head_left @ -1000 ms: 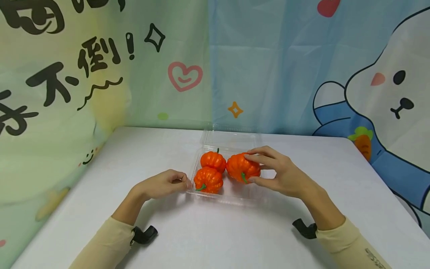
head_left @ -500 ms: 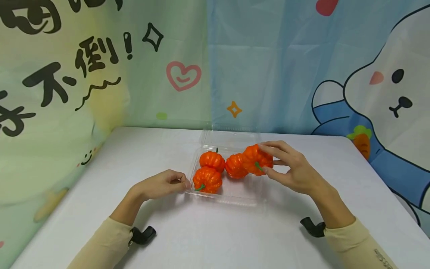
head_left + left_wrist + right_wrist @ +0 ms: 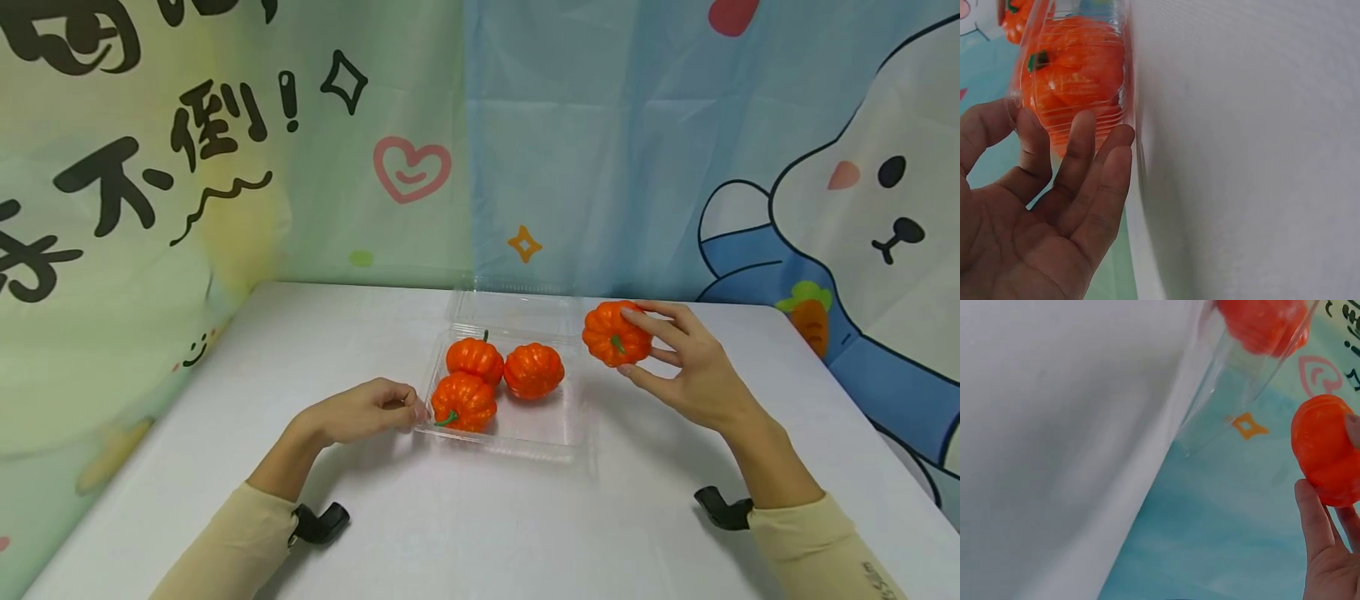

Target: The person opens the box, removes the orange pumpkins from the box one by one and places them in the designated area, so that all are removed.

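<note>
The right hand (image 3: 693, 375) has a small orange pumpkin (image 3: 615, 334) pinched between thumb and fingers, held up in the air just right of the clear tray (image 3: 555, 433), stem facing the person. Fingers are curled round it, not tight.

The left hand (image 3: 360, 412) sits on the table (image 3: 465, 533) at the tray's near-left corner. From the wrist view its fingers are mostly straight and touching the tray wall, not really gripping anything.

Three more pumpkins are in the tray: one at the front left (image 3: 464, 402), one behind it (image 3: 476, 359), and one in the middle (image 3: 533, 371), all bunched together and touching. The tray's lid (image 3: 517, 308) is flipped open at the back, toward the cartoon backdrop (image 3: 862, 192).
</note>
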Tool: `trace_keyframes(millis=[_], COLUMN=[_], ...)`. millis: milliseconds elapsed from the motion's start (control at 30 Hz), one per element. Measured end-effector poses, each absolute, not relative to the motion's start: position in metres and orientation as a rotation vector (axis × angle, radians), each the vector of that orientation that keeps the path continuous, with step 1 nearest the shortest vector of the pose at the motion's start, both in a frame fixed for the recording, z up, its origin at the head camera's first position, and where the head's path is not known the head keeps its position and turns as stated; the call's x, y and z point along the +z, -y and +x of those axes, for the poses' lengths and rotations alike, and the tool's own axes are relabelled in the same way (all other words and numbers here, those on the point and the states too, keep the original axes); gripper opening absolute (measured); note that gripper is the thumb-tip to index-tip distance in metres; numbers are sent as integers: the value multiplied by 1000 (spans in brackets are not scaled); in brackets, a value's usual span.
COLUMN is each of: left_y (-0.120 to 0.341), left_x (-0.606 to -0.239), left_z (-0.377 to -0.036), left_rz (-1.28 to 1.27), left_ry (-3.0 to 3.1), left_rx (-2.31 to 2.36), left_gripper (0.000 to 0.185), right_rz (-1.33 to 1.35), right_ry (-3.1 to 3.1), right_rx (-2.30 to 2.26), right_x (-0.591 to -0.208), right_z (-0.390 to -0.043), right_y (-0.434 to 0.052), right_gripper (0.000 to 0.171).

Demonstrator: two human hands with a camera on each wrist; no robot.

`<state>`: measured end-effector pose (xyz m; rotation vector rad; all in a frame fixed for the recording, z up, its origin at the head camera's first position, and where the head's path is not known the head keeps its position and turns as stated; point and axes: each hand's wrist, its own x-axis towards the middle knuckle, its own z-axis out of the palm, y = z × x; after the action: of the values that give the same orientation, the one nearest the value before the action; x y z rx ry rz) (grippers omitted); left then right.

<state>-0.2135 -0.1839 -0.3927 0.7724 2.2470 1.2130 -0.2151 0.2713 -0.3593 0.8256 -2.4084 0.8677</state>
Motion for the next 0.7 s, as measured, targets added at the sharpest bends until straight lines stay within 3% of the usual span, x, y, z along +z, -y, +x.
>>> trace_keyframes(millis=[700], left_y=[184], left_x=[-392], left_z=[-214], left_rz=[746], left_ry=[-2214], left_rx=[1231], left_gripper=[22], right_rz=[484], right_ry=[2463], right_rx=[987], right_x=[-388], right_z=[-233], right_y=[-331], right_gripper=[73])
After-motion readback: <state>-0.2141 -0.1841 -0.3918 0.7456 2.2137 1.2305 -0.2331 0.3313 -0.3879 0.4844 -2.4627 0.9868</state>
